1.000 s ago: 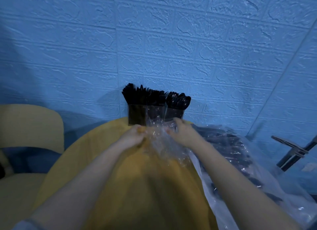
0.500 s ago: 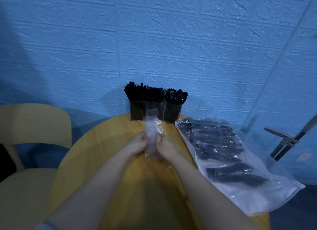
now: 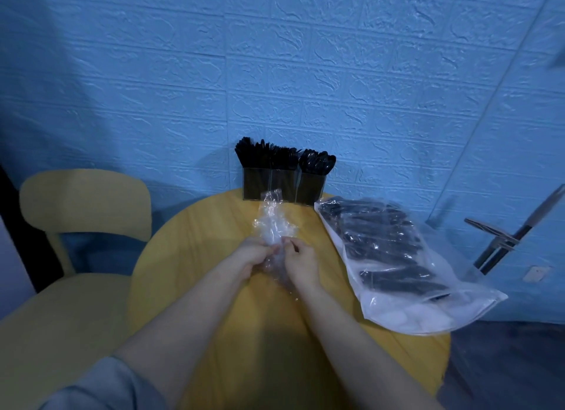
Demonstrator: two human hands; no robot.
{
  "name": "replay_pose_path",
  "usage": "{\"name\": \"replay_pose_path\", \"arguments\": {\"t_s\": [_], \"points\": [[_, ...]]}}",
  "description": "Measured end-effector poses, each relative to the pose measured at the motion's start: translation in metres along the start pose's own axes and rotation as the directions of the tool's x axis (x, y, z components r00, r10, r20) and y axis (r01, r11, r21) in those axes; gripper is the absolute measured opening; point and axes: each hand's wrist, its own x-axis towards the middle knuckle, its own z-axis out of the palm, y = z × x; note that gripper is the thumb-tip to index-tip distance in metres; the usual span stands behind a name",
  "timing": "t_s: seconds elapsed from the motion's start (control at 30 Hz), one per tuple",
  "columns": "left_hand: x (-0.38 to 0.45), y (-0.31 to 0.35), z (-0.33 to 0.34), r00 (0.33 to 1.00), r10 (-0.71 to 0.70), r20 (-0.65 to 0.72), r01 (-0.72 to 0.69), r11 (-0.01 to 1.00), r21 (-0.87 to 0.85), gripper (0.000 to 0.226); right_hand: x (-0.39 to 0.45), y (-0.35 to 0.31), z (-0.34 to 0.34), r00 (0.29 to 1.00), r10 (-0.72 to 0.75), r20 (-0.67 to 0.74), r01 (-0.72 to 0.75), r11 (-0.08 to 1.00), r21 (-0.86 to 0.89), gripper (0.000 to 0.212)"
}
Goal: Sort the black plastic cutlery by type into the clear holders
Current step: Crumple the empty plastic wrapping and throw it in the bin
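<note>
Close to the person, at 6 o'clock, two bare arms reach out over the round yellow table [image 3: 214, 302]. The left hand [image 3: 255, 256] and the right hand [image 3: 301, 264] meet in the middle of the table. Both have their fingers curled tight around a crinkly clear wrapper [image 3: 273, 223]. The wrapper sticks up toward 12 o'clock. No cutlery shows inside it, so it looks empty, though I cannot be sure of the part inside the hands.

At 3 o'clock from the hands lies a big clear bag [image 3: 422, 311]. It hangs a little over the table edge. Inside it are many small packs of black cutlery [image 3: 382, 241], not opened yet. This is the work that is left, and it looks like a lot.

Farther away, at 12 o'clock, the clear holders [image 3: 282, 183] stand at the back edge of the table, by the blue wall [image 3: 305, 73]. They are packed with black cutlery standing up. The spoons [image 3: 318, 162] fill the part on the right. The other parts hold forks or knives, but they are too small to tell apart. So a good part of the sorting looks done.

A yellow chair [image 3: 85, 195] stands at 9 o'clock.
</note>
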Motion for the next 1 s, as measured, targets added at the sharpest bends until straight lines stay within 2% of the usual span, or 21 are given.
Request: {"name": "replay_pose_path", "arguments": {"t_s": [0.13,0.3,0.4,0.53,0.63,0.7,0.77,0.83,0.93,1.0], "points": [[-0.013,-0.001,0.011,1.0,0.029,0.009,-0.029,0.999,0.02,0.026,-0.014,0.0,-0.004,0.996,0.093,0.007,-0.094,0.987,0.127,0.028],[-0.026,-0.016,0.015,0.999,0.016,-0.028,-0.018,0.998,-0.058,0.016,-0.03,0.013,-0.002,0.989,0.143,0.042,-0.149,0.962,0.227,0.02],[-0.038,-0.024,0.017,0.998,0.007,-0.056,-0.015,0.988,-0.151,0.01,-0.042,0.015,-0.001,0.989,0.15,-0.018,-0.139,0.952,0.272,0.021],[-0.05,-0.028,0.017,0.998,-0.029,-0.06,0.013,0.969,-0.248,0.026,-0.057,0.008,-0.007,0.987,0.121,-0.109,-0.079,0.942,0.326,0.017],[-0.057,-0.029,0.014,0.997,-0.041,-0.072,0.017,0.954,-0.301,0.031,-0.068,-0.002,-0.017,0.987,0.15,-0.063,-0.114,0.914,0.389,0.019],[-0.064,-0.028,0.013,0.998,-0.035,-0.057,0.015,0.947,-0.322,0.017,-0.073,-0.008,-0.022,0.986,0.164,-0.016,-0.141,0.891,0.432,0.021],[-0.07,-0.031,0.009,0.998,-0.045,-0.052,0.025,0.938,-0.345,0.016,-0.079,-0.012,-0.022,0.989,0.137,0.048,-0.145,0.915,0.376,0.021],[-0.072,-0.038,0.0,0.996,-0.065,-0.057,0.04,0.933,-0.358,0.018,-0.082,-0.011,-0.023,0.994,0.062,0.086,-0.083,0.961,0.263,0.023],[-0.069,-0.045,-0.023,0.989,-0.093,-0.115,0.044,0.926,-0.374,0.021,-0.077,-0.011,-0.034,0.996,-0.08,0.036,0.075,0.991,0.11,0.023],[-0.068,-0.044,-0.039,0.982,-0.096,-0.164,0.024,0.919,-0.394,0.022,-0.064,-0.014,-0.045,0.994,-0.112,-0.002,0.112,0.994,-0.003,0.022]]}}
